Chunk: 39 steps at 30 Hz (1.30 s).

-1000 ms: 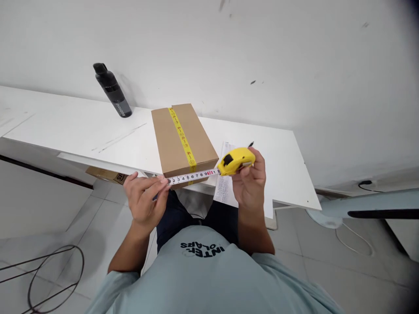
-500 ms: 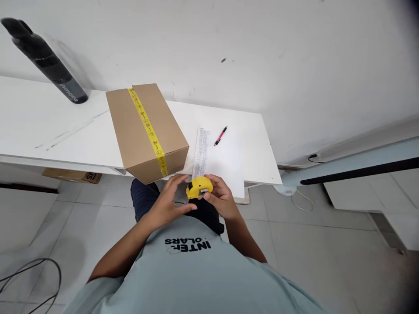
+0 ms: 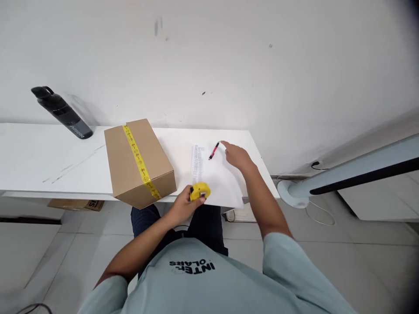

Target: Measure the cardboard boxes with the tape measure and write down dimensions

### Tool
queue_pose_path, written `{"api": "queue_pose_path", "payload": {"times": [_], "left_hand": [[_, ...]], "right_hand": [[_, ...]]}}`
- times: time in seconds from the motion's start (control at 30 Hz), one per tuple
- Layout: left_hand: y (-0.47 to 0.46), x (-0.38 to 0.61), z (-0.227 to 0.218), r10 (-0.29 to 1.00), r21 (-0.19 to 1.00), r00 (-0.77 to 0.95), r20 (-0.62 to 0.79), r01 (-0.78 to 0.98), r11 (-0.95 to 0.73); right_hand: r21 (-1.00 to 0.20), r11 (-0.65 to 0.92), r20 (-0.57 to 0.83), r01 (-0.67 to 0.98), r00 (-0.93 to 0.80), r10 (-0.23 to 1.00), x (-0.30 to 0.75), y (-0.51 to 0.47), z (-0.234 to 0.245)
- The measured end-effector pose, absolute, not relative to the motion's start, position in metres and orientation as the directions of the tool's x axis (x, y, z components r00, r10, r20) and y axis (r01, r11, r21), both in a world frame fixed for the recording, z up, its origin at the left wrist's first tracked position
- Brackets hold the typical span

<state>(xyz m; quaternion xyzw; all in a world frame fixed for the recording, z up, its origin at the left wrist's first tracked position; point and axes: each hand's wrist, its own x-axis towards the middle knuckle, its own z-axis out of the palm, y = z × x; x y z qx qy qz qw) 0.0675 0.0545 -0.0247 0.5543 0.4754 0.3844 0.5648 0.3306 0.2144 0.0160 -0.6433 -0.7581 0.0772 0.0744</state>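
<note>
My left hand (image 3: 183,206) is closed around a yellow tape measure (image 3: 199,192), held just off the front edge of the table. My right hand (image 3: 237,155) reaches over a white sheet of paper (image 3: 214,185), its index finger stretched out and the other fingers partly curled, holding nothing. The fingertip is right by the upper end of a red and black pen (image 3: 214,151); whether it touches the pen I cannot tell. The pen lies slanted on the paper, beside a block of small writing along the sheet's left side.
A cardboard box (image 3: 139,159) sealed with yellow printed tape sits on the white table (image 3: 75,174), its near end at the front edge. Behind it on the left stands a dark bottle (image 3: 65,114). A pale post (image 3: 353,168) rises right of the table; another carton (image 3: 75,204) lies below.
My right hand has let go of the tape measure and moved forward and right to the pen. The tape measure is now in my left hand alone. The camera view has tilted up.
</note>
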Motion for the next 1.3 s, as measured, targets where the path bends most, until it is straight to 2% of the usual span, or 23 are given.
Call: {"api": "queue_pose_path", "payload": {"times": [0.1,0.23,0.4,0.63,0.8,0.93,1.03,1.13,1.17,1.3], "left_hand": [[0.093,0.08,-0.008,0.977,0.996,0.198,-0.079,0.058,0.069],[0.137,0.085,-0.001,0.991,1.0,0.133,-0.021,-0.008,0.022],[0.176,0.079,-0.019,1.0,1.0,-0.014,-0.007,-0.009,0.007],[0.218,0.082,-0.046,0.988,0.983,-0.065,-0.143,-0.128,0.134],[0.228,0.09,-0.055,0.969,0.971,-0.227,-0.094,-0.236,0.039],[0.23,0.093,-0.057,0.931,0.965,-0.363,-0.033,-0.254,-0.065],[0.233,0.088,-0.057,0.904,0.966,-0.428,-0.015,-0.241,-0.098],[0.236,0.081,-0.057,0.882,0.968,-0.471,-0.026,-0.231,-0.095],[0.237,0.08,-0.057,0.877,0.968,-0.479,-0.031,-0.232,-0.092],[0.238,0.081,-0.06,0.878,0.97,-0.478,-0.021,-0.224,-0.099]], "right_hand": [[-0.13,0.194,-0.073,0.972,-0.205,0.976,0.325,0.267,0.007],[-0.075,0.277,-0.078,0.958,-0.283,0.956,0.314,0.278,-0.017],[-0.112,0.375,-0.035,0.92,-0.38,0.924,0.312,0.243,-0.041],[-0.315,0.379,0.005,0.87,-0.397,0.918,0.304,0.198,-0.051],[-0.566,0.25,0.159,0.785,-0.193,0.968,0.306,0.197,-0.05],[-0.809,0.149,0.237,0.568,0.084,0.968,0.29,0.211,-0.052],[-0.949,0.113,0.188,0.293,0.242,0.952,0.273,0.221,-0.052],[-0.994,0.108,0.107,0.015,0.287,0.952,0.26,0.221,-0.05],[-0.994,0.107,0.098,-0.018,0.276,0.956,0.257,0.219,-0.049],[-0.992,0.124,0.124,0.018,0.256,0.959,0.254,0.209,-0.05]]}}
